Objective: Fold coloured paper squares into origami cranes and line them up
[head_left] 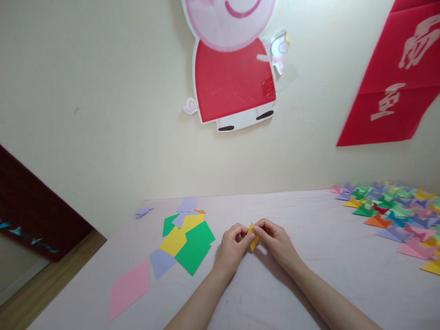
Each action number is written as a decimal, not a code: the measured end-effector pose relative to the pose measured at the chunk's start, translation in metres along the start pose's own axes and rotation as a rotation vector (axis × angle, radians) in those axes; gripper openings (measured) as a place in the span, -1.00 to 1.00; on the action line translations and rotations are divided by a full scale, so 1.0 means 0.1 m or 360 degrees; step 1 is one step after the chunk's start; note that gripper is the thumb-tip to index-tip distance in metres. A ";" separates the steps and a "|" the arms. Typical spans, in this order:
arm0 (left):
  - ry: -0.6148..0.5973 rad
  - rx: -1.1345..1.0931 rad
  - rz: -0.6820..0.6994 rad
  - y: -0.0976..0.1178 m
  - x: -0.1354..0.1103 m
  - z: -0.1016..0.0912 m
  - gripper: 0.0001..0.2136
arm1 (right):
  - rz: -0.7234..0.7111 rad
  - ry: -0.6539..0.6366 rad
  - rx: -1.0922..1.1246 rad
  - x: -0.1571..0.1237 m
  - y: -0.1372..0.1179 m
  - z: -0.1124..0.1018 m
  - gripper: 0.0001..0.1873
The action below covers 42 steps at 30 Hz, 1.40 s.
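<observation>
Between my two hands is a small folded piece of yellow origami paper [253, 243], narrow and pointed at its lower end. My left hand [234, 244] pinches it from the left with thumb and fingers. From the right, my right hand [273, 236] pinches its upper part. Both hands are just above the pale tablecloth [237, 293]. The fingers cover part of the paper, so its full shape is hidden.
Flat sheets lie to the left: green [194, 250], yellow [174, 240], purple [161, 263] and pink [129, 289]. A folded purple piece [143, 212] is at the far left edge. Rows of folded coloured paper figures [393, 233] stand at right. Behind rises a wall [144, 114].
</observation>
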<state>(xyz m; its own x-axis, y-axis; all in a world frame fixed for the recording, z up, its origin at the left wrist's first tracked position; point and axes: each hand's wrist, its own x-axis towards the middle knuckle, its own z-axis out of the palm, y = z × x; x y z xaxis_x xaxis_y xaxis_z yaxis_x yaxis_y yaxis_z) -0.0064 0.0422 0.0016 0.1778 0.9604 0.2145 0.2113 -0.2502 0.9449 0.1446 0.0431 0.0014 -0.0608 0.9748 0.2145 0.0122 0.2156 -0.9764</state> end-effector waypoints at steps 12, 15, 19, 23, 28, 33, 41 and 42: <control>-0.0041 -0.0254 -0.0115 -0.06 0.04 -0.03 -0.83 | 0.0017 -0.0058 0.0036 0.01 0.08 -0.01 -0.66; -0.0018 -0.0317 -0.0141 -0.06 0.04 -0.03 -0.82 | 0.0026 -0.0089 0.0038 0.01 0.09 -0.01 -0.66; 0.0001 -0.0391 -0.0177 -0.06 0.04 -0.03 -0.83 | 0.0024 -0.0113 0.0032 0.00 0.08 -0.02 -0.67; 0.0019 -0.0448 -0.0206 -0.04 0.05 -0.04 -0.82 | -0.0008 -0.0106 0.0008 0.00 0.06 -0.03 -0.69; 0.0021 -0.0504 -0.0238 -0.03 0.06 -0.06 -0.80 | -0.0038 -0.0085 -0.0015 -0.01 0.04 -0.02 -0.70; 0.0016 -0.0530 -0.0267 -0.03 0.06 -0.07 -0.81 | -0.0016 -0.0091 0.0005 -0.01 0.04 -0.01 -0.71; 0.0015 -0.0544 -0.0278 0.00 0.06 -0.05 -0.82 | -0.0027 -0.0092 0.0043 -0.01 0.03 0.00 -0.72; 0.0016 -0.0542 -0.0278 0.00 0.05 -0.05 -0.82 | -0.0022 -0.0095 0.0058 -0.01 0.02 0.00 -0.72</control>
<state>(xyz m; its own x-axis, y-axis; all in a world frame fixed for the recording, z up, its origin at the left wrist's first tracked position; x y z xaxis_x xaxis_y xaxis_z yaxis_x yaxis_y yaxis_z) -0.0107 0.0479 0.0042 0.1577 0.9865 0.0440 -0.0943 -0.0293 0.9951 0.1445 0.0424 -0.0013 -0.1198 0.9664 0.2273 -0.0252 0.2259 -0.9738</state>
